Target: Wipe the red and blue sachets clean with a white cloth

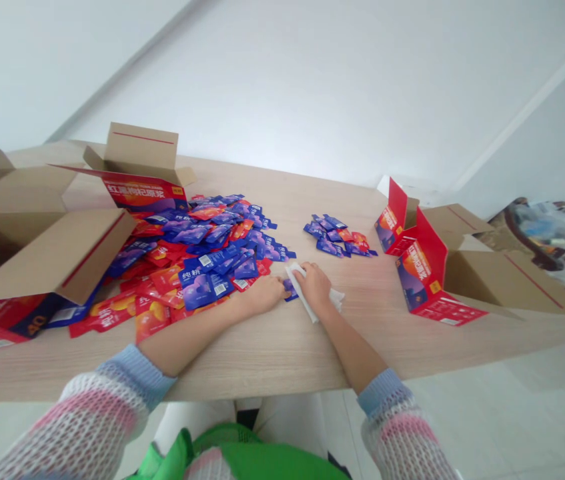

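Observation:
My right hand (314,284) is closed on a folded white wipe (303,293), which looks like tissue or cloth, pressed on the tabletop. Just left of it, my left hand (269,293) grips the edge of a small blue-purple sachet (289,289) lying on the table by the wipe. Part of that sachet is hidden by the fingers and the wipe. Beyond my left forearm spreads a large heap of blue sachets (222,260) and red sachets (162,279). A smaller group of sachets (335,235) lies farther back, past my right hand.
At the left stand an open large carton (57,257) and an open red box (145,190) behind the heap. Two open red-and-blue boxes, a nearer one (425,280) and a farther one (393,223), stand at the right. A full bin (537,233) is beyond the table.

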`<state>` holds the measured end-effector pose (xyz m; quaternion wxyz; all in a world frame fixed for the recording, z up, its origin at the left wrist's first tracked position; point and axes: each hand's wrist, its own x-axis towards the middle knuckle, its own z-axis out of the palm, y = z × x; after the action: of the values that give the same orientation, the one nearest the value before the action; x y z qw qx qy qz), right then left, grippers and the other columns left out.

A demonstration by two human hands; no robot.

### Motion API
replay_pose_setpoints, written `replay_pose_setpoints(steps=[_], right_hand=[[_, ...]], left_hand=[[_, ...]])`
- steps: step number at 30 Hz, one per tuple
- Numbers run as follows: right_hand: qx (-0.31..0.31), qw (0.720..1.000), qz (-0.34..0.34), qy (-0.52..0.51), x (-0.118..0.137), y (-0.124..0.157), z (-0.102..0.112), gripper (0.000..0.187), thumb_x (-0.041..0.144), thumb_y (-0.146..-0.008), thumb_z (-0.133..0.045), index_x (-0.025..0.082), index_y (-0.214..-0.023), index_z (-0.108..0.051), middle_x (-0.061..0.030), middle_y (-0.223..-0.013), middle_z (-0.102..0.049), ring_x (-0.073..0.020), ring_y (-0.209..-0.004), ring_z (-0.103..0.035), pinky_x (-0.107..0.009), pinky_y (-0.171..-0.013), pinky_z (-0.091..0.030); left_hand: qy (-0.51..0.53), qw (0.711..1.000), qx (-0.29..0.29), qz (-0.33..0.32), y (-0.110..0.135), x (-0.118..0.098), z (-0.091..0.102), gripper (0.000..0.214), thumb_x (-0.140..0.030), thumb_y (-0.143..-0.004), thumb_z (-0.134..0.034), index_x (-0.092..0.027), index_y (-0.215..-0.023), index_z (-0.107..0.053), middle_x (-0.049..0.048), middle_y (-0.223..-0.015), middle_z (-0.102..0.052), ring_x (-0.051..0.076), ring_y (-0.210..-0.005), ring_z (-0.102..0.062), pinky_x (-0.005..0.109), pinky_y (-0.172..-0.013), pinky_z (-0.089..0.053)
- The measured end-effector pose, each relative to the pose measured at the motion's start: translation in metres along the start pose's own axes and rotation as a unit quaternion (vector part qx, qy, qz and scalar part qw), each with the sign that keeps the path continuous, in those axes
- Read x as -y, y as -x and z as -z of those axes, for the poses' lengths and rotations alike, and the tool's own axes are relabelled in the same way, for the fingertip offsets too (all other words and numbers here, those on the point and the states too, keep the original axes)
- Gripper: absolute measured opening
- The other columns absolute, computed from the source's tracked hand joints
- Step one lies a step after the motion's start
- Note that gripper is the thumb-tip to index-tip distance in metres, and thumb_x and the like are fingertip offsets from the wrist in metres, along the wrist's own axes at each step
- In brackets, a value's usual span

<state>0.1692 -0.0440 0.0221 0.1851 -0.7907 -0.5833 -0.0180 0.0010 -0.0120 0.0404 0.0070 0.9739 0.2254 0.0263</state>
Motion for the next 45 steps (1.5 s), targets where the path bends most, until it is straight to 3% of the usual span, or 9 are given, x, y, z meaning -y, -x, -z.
replay_pose_setpoints(steps=[7, 13, 15, 18, 23, 25, 33, 41, 45], right_hand=[[-0.013, 0.998, -0.064, -0.011, -0.021, -0.009, 0.002, 0.028, 0.044, -0.089, -0.050, 0.024, -0.103, -0.064, -0.0054, -0.100, -0.067, -0.0199, -0.091, -0.062, -0.027, -0.072, -0.041], [-0.044, 0.989, -0.123, -0.066, -0.067, -0.021, 0.018, 0.026, 0.043, -0.083, -0.057, 0.023, -0.095, -0.068, -0.0061, -0.093, -0.070, -0.0223, -0.086, -0.063, -0.029, -0.072, -0.043], [-0.071, 0.985, -0.103, -0.122, -0.071, -0.024, 0.022, 0.027, 0.041, -0.082, -0.057, 0.021, -0.095, -0.069, -0.0058, -0.095, -0.071, -0.0210, -0.086, -0.063, -0.028, -0.075, -0.044], [-0.080, 0.976, -0.037, -0.197, -0.055, -0.019, 0.021, 0.029, 0.042, -0.082, -0.056, 0.019, -0.096, -0.069, -0.0053, -0.095, -0.071, -0.0197, -0.085, -0.063, -0.027, -0.077, -0.045], [0.039, 0.969, 0.130, -0.207, -0.010, 0.005, 0.008, 0.023, 0.039, -0.083, -0.060, 0.023, -0.093, -0.072, -0.0036, -0.096, -0.070, -0.0179, -0.089, -0.062, -0.025, -0.080, -0.044], [0.065, 0.968, 0.156, -0.184, -0.002, 0.009, 0.006, 0.023, 0.039, -0.084, -0.060, 0.024, -0.095, -0.072, -0.0034, -0.097, -0.070, -0.0172, -0.090, -0.061, -0.024, -0.080, -0.043], [0.032, 0.998, 0.010, -0.057, -0.016, -0.009, 0.003, 0.030, 0.048, -0.087, -0.055, 0.030, -0.105, -0.071, -0.0032, -0.098, -0.067, -0.0167, -0.089, -0.061, -0.023, -0.073, -0.041], [0.033, 0.996, -0.082, -0.032, -0.042, -0.032, -0.003, 0.040, 0.058, -0.085, -0.050, 0.027, -0.095, -0.073, -0.0061, -0.090, -0.070, -0.0197, -0.084, -0.063, -0.025, -0.069, -0.041], [-0.005, 0.989, -0.139, -0.045, -0.064, -0.035, -0.003, 0.038, 0.055, -0.082, -0.054, 0.025, -0.094, -0.074, -0.0085, -0.090, -0.071, -0.0224, -0.086, -0.064, -0.028, -0.071, -0.043]], left_hand=[[0.035, 0.999, 0.000, -0.039, 0.012, 0.016, -0.001, 0.034, -0.014, -0.085, -0.051, -0.027, -0.113, -0.065, 0.0063, -0.111, -0.065, 0.017, -0.099, -0.062, 0.024, -0.081, -0.047], [0.004, 0.997, -0.026, 0.077, 0.007, -0.015, -0.016, 0.032, -0.028, -0.095, -0.040, -0.019, -0.112, -0.066, 0.0106, -0.128, -0.058, 0.022, -0.120, -0.053, 0.031, -0.096, -0.044], [-0.007, 0.995, -0.028, 0.095, 0.006, -0.024, -0.019, 0.033, -0.028, -0.096, -0.040, -0.019, -0.111, -0.067, 0.0120, -0.128, -0.057, 0.023, -0.121, -0.052, 0.034, -0.098, -0.043], [-0.014, 0.994, -0.041, 0.097, 0.008, -0.028, -0.021, 0.030, -0.026, -0.095, -0.042, -0.020, -0.110, -0.068, 0.0132, -0.126, -0.058, 0.024, -0.119, -0.053, 0.036, -0.094, -0.047], [-0.021, 0.996, -0.056, 0.068, 0.009, -0.024, -0.027, 0.029, -0.016, -0.090, -0.049, -0.022, -0.113, -0.066, 0.0111, -0.119, -0.063, 0.022, -0.113, -0.057, 0.035, -0.094, -0.047], [-0.017, 0.996, -0.051, 0.066, 0.009, -0.023, -0.028, 0.028, -0.015, -0.089, -0.051, -0.021, -0.112, -0.066, 0.0108, -0.116, -0.064, 0.021, -0.112, -0.057, 0.035, -0.095, -0.046], [-0.056, 0.994, -0.057, 0.077, 0.004, -0.028, -0.028, 0.030, -0.015, -0.090, -0.049, -0.020, -0.118, -0.060, 0.0154, -0.129, -0.055, 0.025, -0.120, -0.053, 0.040, -0.095, -0.046], [-0.045, 0.994, -0.048, 0.081, 0.002, -0.031, -0.025, 0.032, -0.015, -0.092, -0.045, -0.020, -0.120, -0.058, 0.0169, -0.128, -0.054, 0.024, -0.113, -0.057, 0.038, -0.089, -0.047], [-0.045, 0.994, -0.040, 0.096, 0.003, -0.036, -0.024, 0.032, -0.016, -0.093, -0.043, -0.020, -0.120, -0.059, 0.0163, -0.126, -0.056, 0.025, -0.115, -0.055, 0.041, -0.092, -0.045]])
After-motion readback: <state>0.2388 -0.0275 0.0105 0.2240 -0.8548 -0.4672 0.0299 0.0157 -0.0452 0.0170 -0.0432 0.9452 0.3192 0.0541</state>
